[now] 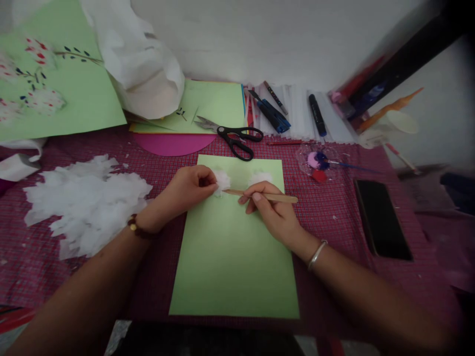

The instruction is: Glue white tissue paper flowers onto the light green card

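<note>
A sheet of light green paper [237,262] lies in front of me, with a white tissue tuft [223,181] at its upper left and another white tuft [261,176] at its upper right. My right hand [272,210] is closed round a flat wooden stick [280,198], whose pointed tip touches or nearly touches the left tuft. Beside that tuft, my left hand [193,185] has thumb and forefinger pinched together; whatever is between them is hidden. A loose pile of white tissue pieces [92,198] spreads to the left of my left hand.
Black-handled scissors [237,138] lie beyond the sheet, partly on stacked coloured paper [218,99]. A paint palette [315,160] with a brush and a phone [382,217] lie on the right. Markers and a blue cutter [273,116] are at the back. A decorated green sheet [74,89] stands upper left.
</note>
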Tool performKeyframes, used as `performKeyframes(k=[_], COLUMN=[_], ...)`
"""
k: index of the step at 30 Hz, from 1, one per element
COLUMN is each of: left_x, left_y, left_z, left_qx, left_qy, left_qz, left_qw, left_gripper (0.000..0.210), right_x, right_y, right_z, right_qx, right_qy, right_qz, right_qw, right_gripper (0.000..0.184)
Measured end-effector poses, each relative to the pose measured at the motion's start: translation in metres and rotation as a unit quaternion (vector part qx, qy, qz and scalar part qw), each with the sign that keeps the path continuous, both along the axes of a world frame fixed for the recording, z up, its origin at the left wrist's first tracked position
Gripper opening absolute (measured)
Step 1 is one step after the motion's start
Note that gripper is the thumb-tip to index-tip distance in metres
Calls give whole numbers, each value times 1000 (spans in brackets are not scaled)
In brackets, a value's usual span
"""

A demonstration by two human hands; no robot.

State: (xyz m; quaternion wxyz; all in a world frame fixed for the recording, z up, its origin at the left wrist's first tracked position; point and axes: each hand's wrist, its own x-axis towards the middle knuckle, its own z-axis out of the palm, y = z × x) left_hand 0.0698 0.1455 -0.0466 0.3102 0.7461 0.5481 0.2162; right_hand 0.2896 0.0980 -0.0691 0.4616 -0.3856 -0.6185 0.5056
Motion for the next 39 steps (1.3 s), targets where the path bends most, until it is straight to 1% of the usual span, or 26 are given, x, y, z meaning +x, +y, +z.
performKeyframes(k=[3, 6, 11, 13, 16, 18, 20, 22, 24, 26, 30, 32, 36, 39], left_x=[0, 0, -3, -5, -7, -8, -7, -6, -5, -3, 1, 3, 6, 7], left_y=[0, 1, 7, 8, 8, 6, 3, 1, 0, 0, 2, 2, 3, 4], left_z=[-2, -4, -7, -9, -12, -13, -13, -12, -12, -13, -15, -14, -13, -13], left_qx=[-6, -17, -22, -25, -27, -4, 49, 114, 155, 170, 162, 156, 150, 152], left_qy=[-13, -47, -80, -85, -88, -96, -103, -103, -94, -78, -25, -1, 22, 24], left_qz=[0, 8, 40, 44, 41, 29, -12, -76, -130, -153, -159, -152, -131, -123], left_qw=[1000, 999, 996, 995, 995, 995, 993, 985, 975, 970, 973, 976, 980, 980], left_gripper=[12, 11, 16, 15, 14, 13, 17, 19, 16, 12, 13, 14, 15, 14], right_x=[0, 2, 4, 5, 5, 5, 5, 5, 6, 7, 8, 8, 8, 8], right_y=[1, 1, 1, 0, -2, -4, -5, -6, -5, -3, -1, -1, -2, -4], right_z=[0, -1, -4, -4, -3, 0, 2, 4, 3, 0, -3, -2, 3, 5], right_qx=[-4, 19, 102, 142, 194, 212, 221, 216, 196, 174, 139, 105, 29, 19], right_qy=[-24, -58, -131, -133, -148, -192, -236, -245, -218, -177, -130, -122, -103, -60], right_qz=[1, 3, 19, 31, 69, 86, 91, 91, 89, 83, 75, 64, 19, -22], right_qw=[1000, 998, 986, 980, 967, 954, 942, 941, 952, 965, 979, 985, 994, 998], right_gripper=[14, 16, 20, 19, 21, 22, 20, 18, 17, 17, 17, 16, 19, 19])
